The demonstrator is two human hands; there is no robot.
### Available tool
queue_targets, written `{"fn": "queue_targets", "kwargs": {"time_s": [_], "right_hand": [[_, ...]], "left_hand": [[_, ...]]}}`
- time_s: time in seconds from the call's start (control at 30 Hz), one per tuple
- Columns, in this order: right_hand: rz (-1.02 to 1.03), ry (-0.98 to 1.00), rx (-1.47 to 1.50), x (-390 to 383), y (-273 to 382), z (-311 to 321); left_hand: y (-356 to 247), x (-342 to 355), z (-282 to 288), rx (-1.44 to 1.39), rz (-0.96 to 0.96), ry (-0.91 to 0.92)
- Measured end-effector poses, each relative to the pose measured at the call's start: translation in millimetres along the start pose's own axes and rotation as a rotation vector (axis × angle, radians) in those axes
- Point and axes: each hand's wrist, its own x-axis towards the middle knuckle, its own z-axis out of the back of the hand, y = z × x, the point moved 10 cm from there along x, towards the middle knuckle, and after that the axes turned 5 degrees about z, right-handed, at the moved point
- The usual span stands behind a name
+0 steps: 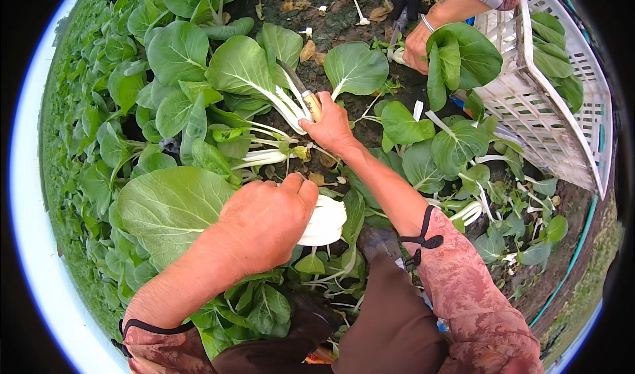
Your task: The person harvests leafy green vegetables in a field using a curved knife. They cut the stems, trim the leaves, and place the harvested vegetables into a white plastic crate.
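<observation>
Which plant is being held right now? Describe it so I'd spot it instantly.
Start at the white plastic crate on the right, then cross to the picture's lower middle. There the left hand grips a bok choy: thick white stalk base and the biggest leaf around.

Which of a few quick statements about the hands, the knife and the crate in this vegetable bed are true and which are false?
1. The left hand grips a bok choy plant at its white base. True.
2. The right hand is empty. False: it holds a knife with a wooden handle, its blade among the white stalks.
3. The white plastic crate lies at the upper right with green leaves in it. True.
4. Nobody else is in view. False: another person's hand at the top holds a leafy plant.
5. The plants grow in pots. False: they stand in dark soil.
</observation>
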Motion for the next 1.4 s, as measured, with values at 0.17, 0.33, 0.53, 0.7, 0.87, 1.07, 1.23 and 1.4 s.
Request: {"fn": "queue_targets", "kwargs": {"time_s": [0.17, 0.33, 0.53, 0.7, 0.87, 1.07, 1.23, 1.4], "right_hand": [[0.164, 0.041, -0.304, 9.5, 14.6, -35.6], [0.023, 0.008, -0.276, 17.4, 3.4, -21.3], [-0.222, 0.291, 0.967, -52.2, 7.9, 28.8], [-0.351, 0.55, 1.418, -141.7, 47.0, 43.9], [-0.385, 0.726, 1.4, -194.3, 109.6, 28.2], [-0.233, 1.093, 1.076, -247.7, 250.1, -29.1], [-0.187, 1.326, 0.772, -320.0, 326.0, -85.2], [-0.152, 1.427, 0.55, -407.7, 368.4, -132.5]], "left_hand": [[10.4, -12.2, -7.0, -0.021, -0.037, -0.234], [11.6, -36.7, -36.7, -0.046, 0.024, -0.244], [-12.2, -98.8, -27.0, 0.132, -0.077, -0.609], [-32.3, -153.3, -18.0, 0.134, -0.082, -0.756], [-56.0, -211.5, 9.5, 0.219, -0.073, -0.942], [-57.8, -301.2, 35.4, 0.299, 0.08, -1.107], [-46.6, -390.9, -2.6, 0.349, 0.366, -1.207], [-67.8, -485.7, -60.9, 0.365, 0.554, -1.328]]}}
